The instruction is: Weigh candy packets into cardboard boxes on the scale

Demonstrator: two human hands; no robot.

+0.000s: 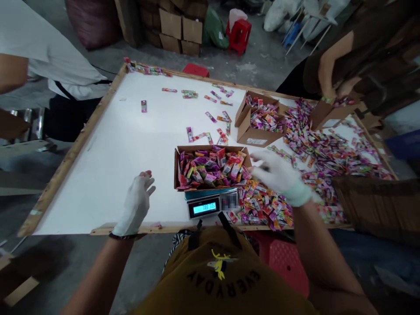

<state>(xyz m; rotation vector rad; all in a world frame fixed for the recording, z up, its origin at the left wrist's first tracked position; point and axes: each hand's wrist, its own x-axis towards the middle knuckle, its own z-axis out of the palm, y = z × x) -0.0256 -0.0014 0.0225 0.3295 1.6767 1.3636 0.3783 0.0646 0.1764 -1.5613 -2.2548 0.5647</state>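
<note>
Weighing: it seems the box (176, 171) of packets (213, 168) is being filled on the scale (203, 208).
Left hand (136, 199): open, fingers a bit bent, over the white worktop (131, 131), holding nothing.
Right hand (278, 173): blurry, beside the box's right end; I cannot tell if it grips a packet.
Scale: lit blue; the next move likely needs a light pinch and a look at it.
Box: brown card, long, straight sides.
Packets: thin, flat, shiny, pink and purple.

The tabletop (131, 135) is bright, floor (262, 65) dim, right hand (278, 173) blurred.
</note>
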